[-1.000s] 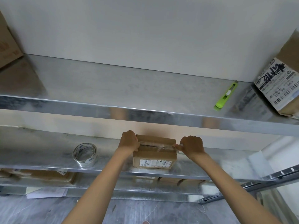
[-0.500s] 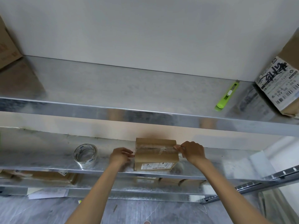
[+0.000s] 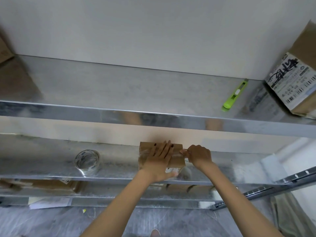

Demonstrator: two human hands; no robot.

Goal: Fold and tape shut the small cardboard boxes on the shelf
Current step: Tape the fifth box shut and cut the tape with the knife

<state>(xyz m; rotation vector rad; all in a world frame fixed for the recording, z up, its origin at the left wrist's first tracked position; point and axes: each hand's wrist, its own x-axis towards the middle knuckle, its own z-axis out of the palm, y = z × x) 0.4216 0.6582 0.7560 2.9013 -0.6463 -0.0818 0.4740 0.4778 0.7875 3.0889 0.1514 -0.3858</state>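
Note:
A small cardboard box (image 3: 177,162) sits on the middle metal shelf (image 3: 51,165), with a strip of clear tape across its closed top. My left hand (image 3: 159,159) lies flat on the box top, fingers straight and spread. My right hand (image 3: 198,155) is at the box's right edge, its fingers curled and pinching the tape end there. A roll of clear tape (image 3: 87,162) stands on the same shelf, to the left of the box.
On the upper shelf (image 3: 119,93) lie a green utility knife (image 3: 235,95) and a labelled cardboard box (image 3: 295,79) at the far right; another box corner (image 3: 5,48) shows at the far left. Flattened boxes (image 3: 51,185) and papers sit on the lower shelf.
My left hand moved from the box's left side onto its top and now presses flat there. My right hand stays at the right edge with the tape.

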